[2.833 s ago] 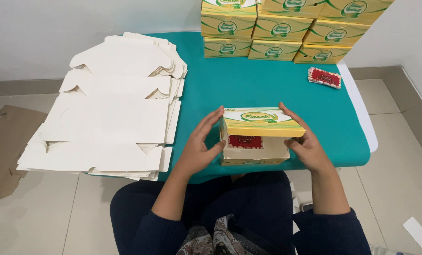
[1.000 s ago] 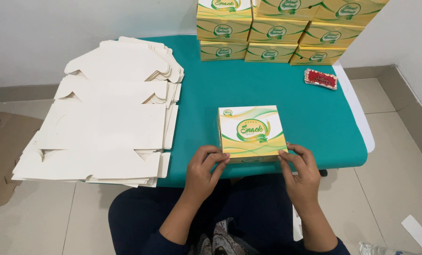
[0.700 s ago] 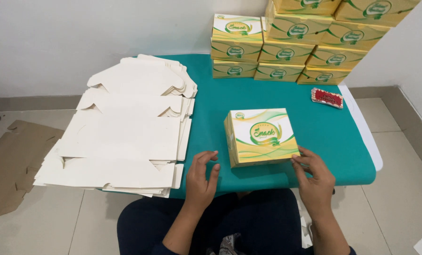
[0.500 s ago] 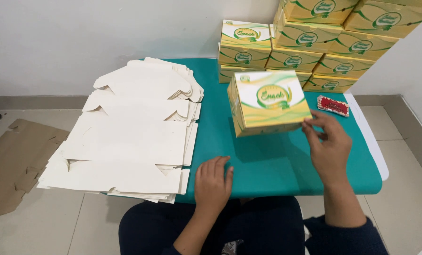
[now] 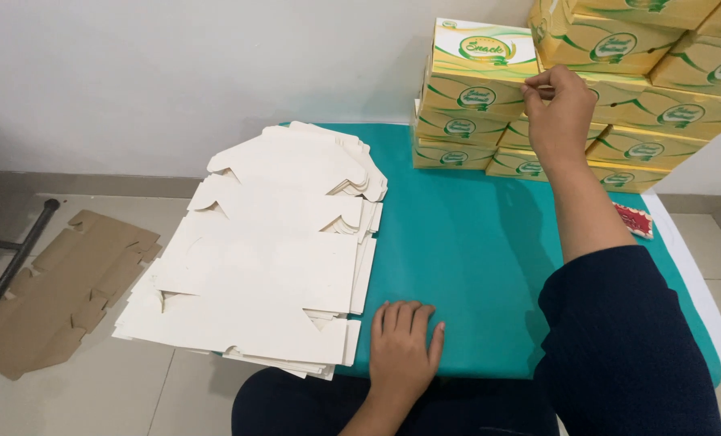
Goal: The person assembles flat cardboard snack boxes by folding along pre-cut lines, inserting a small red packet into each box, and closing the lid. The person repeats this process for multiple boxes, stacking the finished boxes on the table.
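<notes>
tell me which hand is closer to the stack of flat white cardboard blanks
Left. The left hand lies flat on the teal table right beside the near corner of the flat white blanks. The right hand is far off, up at the top yellow box.

The stack of yellow-green boxes [image 5: 618,97] runs off the top and right edges, so its full height and width cannot be told. The right hand [image 5: 558,113] covers the near corner of the top box [image 5: 477,52] on that stack's left column; whether its fingertips pinch the box is unclear. Right of the stack's foot, a small red packet [image 5: 635,220] is partly hidden behind the dark sleeve [image 5: 618,339]. The sleeve also hides the near right corner of the teal surface [image 5: 465,242].
</notes>
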